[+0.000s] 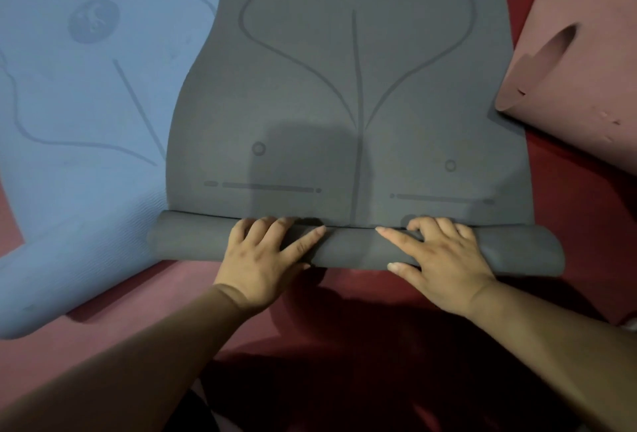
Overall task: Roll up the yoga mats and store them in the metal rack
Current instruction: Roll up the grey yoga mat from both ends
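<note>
A dark grey yoga mat (348, 94) with printed alignment lines lies flat on the red floor, stretching away from me. Its near end is curled into a short roll (193, 242) lying across the view. My left hand (265, 259) presses on the roll left of centre, fingers curved over its top. My right hand (441, 259) rests on the roll right of centre, fingers spread over it. Both hands grip the rolled end. No metal rack is in view.
A blue yoga mat (76, 114) lies flat at the left, its edge tucked under the grey one. A pink mat (582, 39), its near end curling up, lies at the right. Red floor (344, 321) shows near me and between the mats.
</note>
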A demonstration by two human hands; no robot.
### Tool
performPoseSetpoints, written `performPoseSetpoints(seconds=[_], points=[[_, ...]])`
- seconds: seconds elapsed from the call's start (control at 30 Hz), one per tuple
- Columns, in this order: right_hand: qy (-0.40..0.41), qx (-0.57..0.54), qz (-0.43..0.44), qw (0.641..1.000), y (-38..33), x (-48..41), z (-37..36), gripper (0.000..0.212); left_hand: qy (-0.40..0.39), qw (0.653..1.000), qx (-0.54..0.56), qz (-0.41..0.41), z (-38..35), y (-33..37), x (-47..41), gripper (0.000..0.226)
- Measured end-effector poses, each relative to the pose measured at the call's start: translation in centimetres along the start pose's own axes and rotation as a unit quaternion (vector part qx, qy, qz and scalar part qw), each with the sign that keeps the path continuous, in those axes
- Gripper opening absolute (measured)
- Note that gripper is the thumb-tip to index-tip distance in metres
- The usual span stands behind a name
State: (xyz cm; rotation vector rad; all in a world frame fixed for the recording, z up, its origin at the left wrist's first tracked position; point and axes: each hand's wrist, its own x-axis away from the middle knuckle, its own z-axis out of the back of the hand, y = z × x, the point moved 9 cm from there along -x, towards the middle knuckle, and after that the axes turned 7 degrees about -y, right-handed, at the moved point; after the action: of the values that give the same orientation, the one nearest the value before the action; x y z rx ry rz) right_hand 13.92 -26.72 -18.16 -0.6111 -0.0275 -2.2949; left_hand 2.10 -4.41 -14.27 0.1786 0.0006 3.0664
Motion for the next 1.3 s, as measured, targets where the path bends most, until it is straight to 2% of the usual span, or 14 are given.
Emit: performPoseSetpoints(seconds=[0.33, 0.43, 0.67, 0.77, 0.9, 1.07, 1.13, 1.27, 1.3], points=[[0.038, 0.051, 0.012, 0.998, -1.4, 1.2, 0.7, 0.068, -0.104, 0.994, 0.016, 0.012, -2.1, -1.8, -2.3, 0.059], [0.014, 0.04, -0.003, 0.999, -1.0, 0.0, 1.0, 0.064, -0.117, 0.993, 0.016, 0.008, -1.8, -2.1, -3.3, 0.06], [-0.06, 0.025, 0.006, 0.998, 0.4, -2.0, 0.9, 0.068, -0.016, 0.999, -0.01, 0.04, 0.0, -1.4, -1.1, 0.063], [-0.051, 0.029, 0.012, 0.998, 0.2, -2.3, 1.2, 0.07, -0.022, 0.999, -0.017, 0.044, -0.7, -1.6, -1.3, 0.062], [0.012, 0.05, -0.002, 0.999, -0.5, -0.6, 1.2, 0.07, -0.068, 0.997, -0.009, 0.035, -1.5, -2.4, -2.6, 0.061], [0.034, 0.052, -0.015, 0.998, -0.5, -1.4, 1.5, 0.067, -0.087, 0.996, -0.015, 0.025, -1.4, -3.4, -4.1, 0.061], [0.012, 0.045, -0.014, 0.999, -0.1, -2.3, 1.9, 0.066, -0.062, 0.998, -0.023, 0.015, -0.7, -3.3, -4.3, 0.061], [-0.024, 0.049, -0.007, 0.998, 0.8, -3.1, 2.0, 0.066, 0.036, 0.999, -0.034, 0.017, 1.2, -2.6, -2.6, 0.057], [-0.031, 0.048, -0.004, 0.998, 0.9, -3.3, 2.1, 0.067, 0.034, 0.998, -0.039, 0.02, 1.1, -2.5, -2.5, 0.059]])
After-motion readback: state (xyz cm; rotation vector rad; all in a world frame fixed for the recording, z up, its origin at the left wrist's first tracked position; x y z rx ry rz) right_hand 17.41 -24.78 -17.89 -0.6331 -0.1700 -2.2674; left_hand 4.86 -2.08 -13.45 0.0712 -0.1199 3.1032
